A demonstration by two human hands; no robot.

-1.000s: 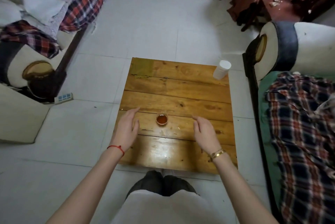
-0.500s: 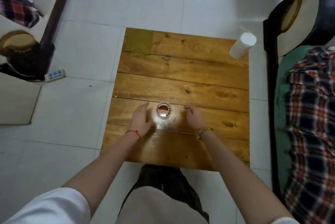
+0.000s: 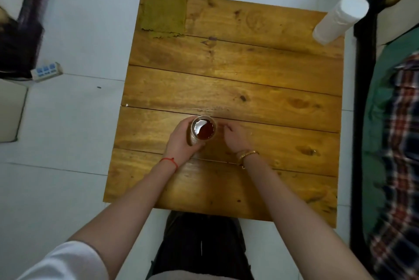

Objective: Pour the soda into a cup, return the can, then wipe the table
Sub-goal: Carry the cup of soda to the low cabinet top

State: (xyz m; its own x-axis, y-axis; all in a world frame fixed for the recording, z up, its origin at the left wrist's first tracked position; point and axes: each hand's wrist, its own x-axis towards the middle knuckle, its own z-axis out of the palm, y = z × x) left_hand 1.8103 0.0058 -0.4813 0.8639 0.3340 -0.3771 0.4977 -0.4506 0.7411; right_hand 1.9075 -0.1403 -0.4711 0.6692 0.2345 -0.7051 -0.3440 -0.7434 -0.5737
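Since the earlier frame, the left hand had been curled round the glass cup of brown soda on the bench; the right hand was held loosely curled beside it, empty. Judged fragile and spill-prone, it was best gripped mid-wall.

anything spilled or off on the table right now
No clear spill. The cup stands upright with dark soda inside, gripped by the left hand; the right hand waits beside it. A faint streak crosses the table just beyond the cup, too faint to call. No soda can is visible.
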